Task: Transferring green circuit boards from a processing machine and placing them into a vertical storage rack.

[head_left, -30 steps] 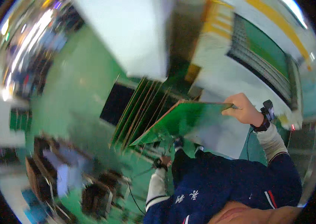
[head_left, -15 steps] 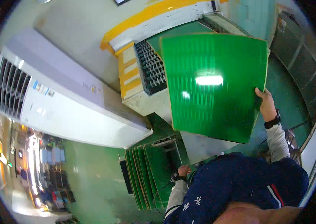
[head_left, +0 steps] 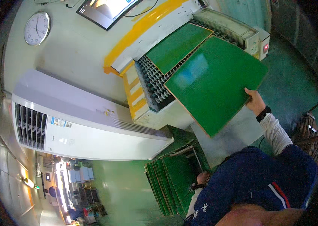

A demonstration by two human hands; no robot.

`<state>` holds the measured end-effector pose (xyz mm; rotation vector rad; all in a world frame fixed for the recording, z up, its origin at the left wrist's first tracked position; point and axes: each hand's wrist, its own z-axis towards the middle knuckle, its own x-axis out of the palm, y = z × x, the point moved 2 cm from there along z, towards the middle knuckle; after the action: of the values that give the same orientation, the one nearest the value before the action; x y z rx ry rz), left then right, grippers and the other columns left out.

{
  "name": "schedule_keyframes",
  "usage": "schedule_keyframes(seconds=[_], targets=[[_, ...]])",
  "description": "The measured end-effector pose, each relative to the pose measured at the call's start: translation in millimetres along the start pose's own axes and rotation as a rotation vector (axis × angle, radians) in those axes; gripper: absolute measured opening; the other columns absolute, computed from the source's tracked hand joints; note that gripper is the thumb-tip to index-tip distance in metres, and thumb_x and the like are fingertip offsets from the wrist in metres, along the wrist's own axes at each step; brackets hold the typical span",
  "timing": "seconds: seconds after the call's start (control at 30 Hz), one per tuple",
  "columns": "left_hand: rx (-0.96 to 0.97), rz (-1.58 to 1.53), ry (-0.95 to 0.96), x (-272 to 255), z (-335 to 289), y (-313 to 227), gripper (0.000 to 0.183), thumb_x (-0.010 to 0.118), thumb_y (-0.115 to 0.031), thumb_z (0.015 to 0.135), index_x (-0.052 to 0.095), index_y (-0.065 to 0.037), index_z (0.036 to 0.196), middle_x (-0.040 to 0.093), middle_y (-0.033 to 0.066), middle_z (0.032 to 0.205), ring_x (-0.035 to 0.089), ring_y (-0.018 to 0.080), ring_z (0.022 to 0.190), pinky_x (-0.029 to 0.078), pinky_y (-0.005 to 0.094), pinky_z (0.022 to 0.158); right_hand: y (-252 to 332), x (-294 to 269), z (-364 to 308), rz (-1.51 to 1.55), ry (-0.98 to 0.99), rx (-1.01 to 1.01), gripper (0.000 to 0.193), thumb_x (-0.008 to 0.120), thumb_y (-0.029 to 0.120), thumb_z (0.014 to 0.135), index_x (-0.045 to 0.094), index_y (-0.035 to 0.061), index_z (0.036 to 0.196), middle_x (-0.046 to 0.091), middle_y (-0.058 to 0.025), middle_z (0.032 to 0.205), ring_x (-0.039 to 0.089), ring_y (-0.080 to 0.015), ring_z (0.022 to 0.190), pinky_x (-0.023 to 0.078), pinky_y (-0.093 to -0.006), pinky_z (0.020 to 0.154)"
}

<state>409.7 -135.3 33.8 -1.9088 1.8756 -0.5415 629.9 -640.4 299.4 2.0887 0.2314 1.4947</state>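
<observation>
My right hand (head_left: 255,102) is closed on the near right edge of a large green board (head_left: 219,81), thumb on its upper face. That board has thin brown edges and reaches out over a bed of small dark rollers (head_left: 155,84); whether its far side touches them I cannot tell. Another green board (head_left: 179,45) lies flat on the rollers, just beyond it. Low beside my body, my left hand (head_left: 203,177) is next to a rack with several green boards (head_left: 166,184) standing on edge. Its fingers are too small and hidden to read.
A tall white air conditioner (head_left: 91,124) stands left of the roller machine. The machine's yellow-taped side (head_left: 134,92) faces it. A pale sheet-like surface (head_left: 219,145) lies below the held board. A wall clock (head_left: 37,28) and a screen (head_left: 106,11) hang above.
The held board has gone from steeply raised to flatter and lower, its far part now over the rollers. My right hand still grips it. The view has shifted, bringing the clock into sight.
</observation>
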Motion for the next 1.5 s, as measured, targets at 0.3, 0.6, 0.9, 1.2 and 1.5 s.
schedule_keyframes(seconds=[0.3, 0.6, 0.9, 1.2, 1.5], targets=[[0.168, 1.419, 0.022, 17, -35, -10, 0.026, 0.052, -0.036, 0.089, 0.059, -0.012, 0.095, 0.063, 0.0087, 0.079, 0.06, 0.0285, 0.067, 0.046, 0.0443, 0.062, -4, 9, 10, -0.111, 0.109, 0.186, 0.023, 0.054, 0.005, 0.092, 0.056, 0.0007, 0.115, 0.06, -0.0096, 0.114, 0.059, -0.0263, 0.105, 0.05, -0.0399, 0.092], [0.803, 1.156, -0.162, 15, -8, 3, 0.022, 0.054, -0.037, 0.088, 0.059, -0.018, 0.099, 0.066, 0.0114, 0.088, 0.062, 0.0374, 0.08, 0.049, 0.0465, 0.069, -15, 14, 9, -0.534, 0.244, -0.144, 0.017, 0.058, 0.005, 0.092, 0.06, -0.0027, 0.107, 0.064, -0.0083, 0.096, 0.061, -0.0163, 0.087, 0.051, -0.0316, 0.079], [0.692, 1.142, -0.156, 4, 16, 17, 0.024, 0.056, -0.035, 0.088, 0.058, -0.015, 0.101, 0.066, 0.0118, 0.091, 0.062, 0.0352, 0.087, 0.049, 0.0468, 0.07, -40, 28, 33, -0.164, 0.085, 0.138, 0.019, 0.058, 0.007, 0.091, 0.058, 0.0019, 0.11, 0.063, -0.0052, 0.105, 0.062, -0.0221, 0.095, 0.051, -0.035, 0.088], [0.568, 1.407, -0.125, 21, -6, 8, 0.027, 0.051, -0.03, 0.087, 0.059, -0.012, 0.105, 0.066, 0.0105, 0.094, 0.062, 0.0329, 0.087, 0.05, 0.0456, 0.073, -45, 29, 40, -0.531, 0.21, 0.062, 0.018, 0.06, 0.017, 0.093, 0.06, 0.0033, 0.103, 0.065, -0.0031, 0.097, 0.062, -0.0178, 0.084, 0.051, -0.0319, 0.075], [0.415, 0.859, -0.104, 15, -1, 6, 0.036, 0.052, -0.035, 0.092, 0.06, -0.011, 0.118, 0.067, 0.0077, 0.104, 0.062, 0.023, 0.099, 0.05, 0.0379, 0.083, -48, 78, 22, -0.017, 0.043, 0.369, 0.017, 0.062, 0.011, 0.09, 0.06, 0.0015, 0.105, 0.066, -0.0036, 0.093, 0.062, -0.0168, 0.082, 0.051, -0.0327, 0.074]])
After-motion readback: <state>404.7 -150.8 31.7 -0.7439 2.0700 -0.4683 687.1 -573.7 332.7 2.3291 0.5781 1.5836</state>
